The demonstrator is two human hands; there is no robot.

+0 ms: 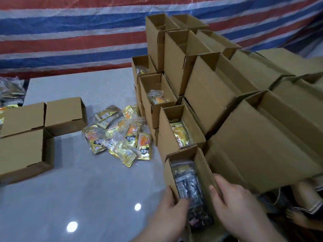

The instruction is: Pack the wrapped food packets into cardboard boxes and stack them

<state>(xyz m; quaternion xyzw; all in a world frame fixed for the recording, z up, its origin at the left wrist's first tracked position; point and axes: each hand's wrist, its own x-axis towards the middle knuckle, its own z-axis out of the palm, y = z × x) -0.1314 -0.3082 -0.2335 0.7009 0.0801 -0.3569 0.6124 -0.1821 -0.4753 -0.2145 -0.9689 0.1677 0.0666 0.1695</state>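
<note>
Both hands on the nearest open box (pixel 202 165), at the floor's near edge, right of centre. Left hand (pixel 167 212) grips the box's left wall, fingers curled over the rim and dipping inside, touching the dark packet (pixel 189 187) that lies in the box. Right hand (pixel 234 199) holds the right wall, thumb over the rim, fingers down the outside. Box stands upright, flaps open.

Just behind it, a stepped stack of open boxes (pixel 209 95) climbs toward the floor's far right; three lower ones show yellow packets inside (pixel 180 135).

Loose pile of yellow packets (pixel 120 135) lies on the grey floor (pixel 87 180) mid-frame, just left of the stack, some in clear bags.

Three boxes (pixel 35 126) sit together at the floor's left edge, well apart from the hands. More packets (pixel 10 89) heaped at the far left edge, blurred.

Striped tarp (pixel 70 32) hangs along the far side.
</note>
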